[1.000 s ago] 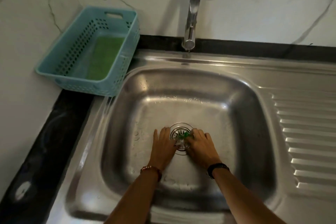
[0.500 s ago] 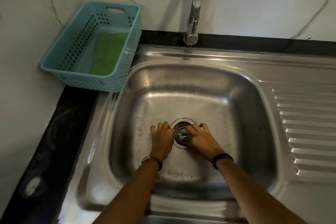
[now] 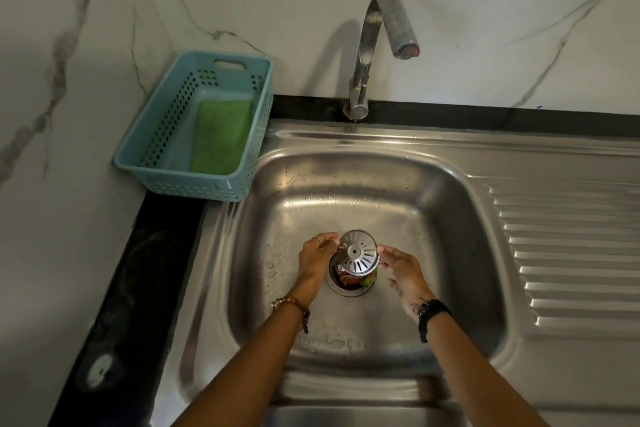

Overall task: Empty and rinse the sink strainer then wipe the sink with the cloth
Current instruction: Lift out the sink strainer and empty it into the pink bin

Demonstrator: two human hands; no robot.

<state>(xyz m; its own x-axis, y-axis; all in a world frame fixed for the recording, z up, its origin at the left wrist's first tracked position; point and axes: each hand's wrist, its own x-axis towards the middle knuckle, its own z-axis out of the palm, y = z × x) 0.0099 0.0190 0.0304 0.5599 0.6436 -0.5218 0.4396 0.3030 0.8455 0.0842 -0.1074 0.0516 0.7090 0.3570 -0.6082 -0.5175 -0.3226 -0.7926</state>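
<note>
A basket at ten o'clock holds a green cloth. In the sink, the left hand and right hand pinch the strainer, lifted and tilted over the drain, apparently littered with colourful scraps.

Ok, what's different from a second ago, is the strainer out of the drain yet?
Yes. Both hands were down at the drain; now the left hand and right hand pinch the strainer by its rim, lifted and tipped above the drain, colourful scraps showing beneath. The green cloth stays in the blue basket; the tap isn't running.
</note>
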